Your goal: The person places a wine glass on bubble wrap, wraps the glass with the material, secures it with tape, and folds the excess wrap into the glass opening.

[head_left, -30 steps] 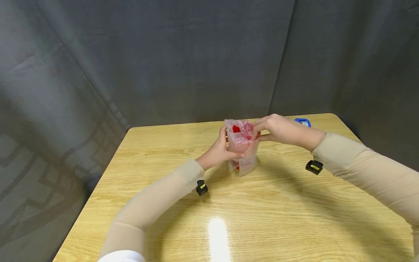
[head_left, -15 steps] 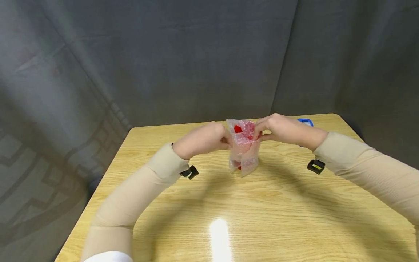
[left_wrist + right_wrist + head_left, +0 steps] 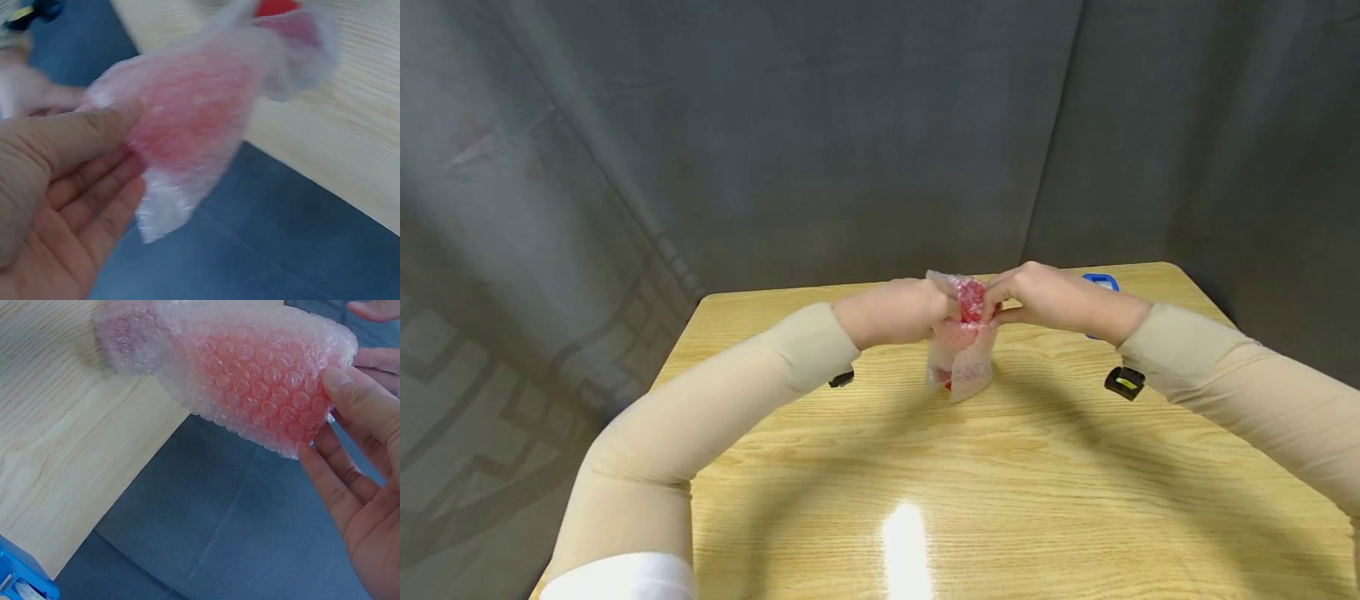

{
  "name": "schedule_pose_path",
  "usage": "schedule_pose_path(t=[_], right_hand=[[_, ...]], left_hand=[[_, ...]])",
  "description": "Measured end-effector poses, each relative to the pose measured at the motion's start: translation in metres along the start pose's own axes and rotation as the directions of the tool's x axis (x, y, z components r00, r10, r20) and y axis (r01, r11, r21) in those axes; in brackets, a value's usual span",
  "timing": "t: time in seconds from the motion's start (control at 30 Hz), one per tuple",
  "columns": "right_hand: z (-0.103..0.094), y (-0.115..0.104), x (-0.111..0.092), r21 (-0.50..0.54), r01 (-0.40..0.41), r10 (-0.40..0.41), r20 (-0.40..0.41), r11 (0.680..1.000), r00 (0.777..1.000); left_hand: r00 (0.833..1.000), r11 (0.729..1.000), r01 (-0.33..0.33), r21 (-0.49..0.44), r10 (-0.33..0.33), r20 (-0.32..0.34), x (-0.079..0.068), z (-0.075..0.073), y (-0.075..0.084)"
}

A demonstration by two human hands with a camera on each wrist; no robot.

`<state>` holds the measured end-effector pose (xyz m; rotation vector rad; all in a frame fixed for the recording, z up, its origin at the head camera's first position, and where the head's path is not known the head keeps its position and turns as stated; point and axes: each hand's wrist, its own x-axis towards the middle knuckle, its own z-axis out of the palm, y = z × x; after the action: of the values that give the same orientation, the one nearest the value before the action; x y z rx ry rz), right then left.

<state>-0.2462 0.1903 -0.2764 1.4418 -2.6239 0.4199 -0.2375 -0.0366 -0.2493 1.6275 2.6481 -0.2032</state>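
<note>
A red object, its kind hidden, stands wrapped in clear bubble wrap [image 3: 973, 367] near the table's far edge. My left hand [image 3: 902, 310] reaches the top of the bundle from the left. In the left wrist view its thumb lies on the bubble wrap [image 3: 194, 106], with the fingers behind, pinching the upper edge. From the other side my right hand [image 3: 1037, 296] pinches the wrap near the top between thumb and fingers. The right wrist view shows the red through the bubbles [image 3: 262, 381]. A bit of bare red [image 3: 275, 7] shows lower on the bundle.
Behind the right hand, near the far edge of the wooden table [image 3: 1000, 483], lies a blue tape dispenser [image 3: 1101, 281], partly hidden by the arm. A dark grey curtain [image 3: 850, 150] hangs just beyond the table.
My left hand let go of the bundle's left side, turned over, and moved right to its top edge, covering the red patch. The right hand keeps its hold, nearly still.
</note>
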Motion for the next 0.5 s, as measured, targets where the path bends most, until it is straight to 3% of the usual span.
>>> schedule_pose_path(t=[0.23, 0.37, 0.5], right_hand=[[-0.001, 0.000, -0.001, -0.003, -0.016, 0.016, 0.009, 1.000, 1.000], [-0.002, 0.001, -0.001, -0.011, -0.014, 0.014, 0.005, 1.000, 1.000], [0.000, 0.001, 0.001, -0.015, -0.013, 0.013, 0.010, 1.000, 1.000]], left_hand=[[0.999, 0.994, -0.041, 0.105, 0.038, 0.031, 0.013, 0.007, -0.005], [0.996, 0.997, -0.077, 0.011, 0.077, 0.047, 0.020, 0.009, -0.013], [0.994, 0.991, -0.064, -0.117, 0.073, 0.078, 0.021, 0.011, -0.020]])
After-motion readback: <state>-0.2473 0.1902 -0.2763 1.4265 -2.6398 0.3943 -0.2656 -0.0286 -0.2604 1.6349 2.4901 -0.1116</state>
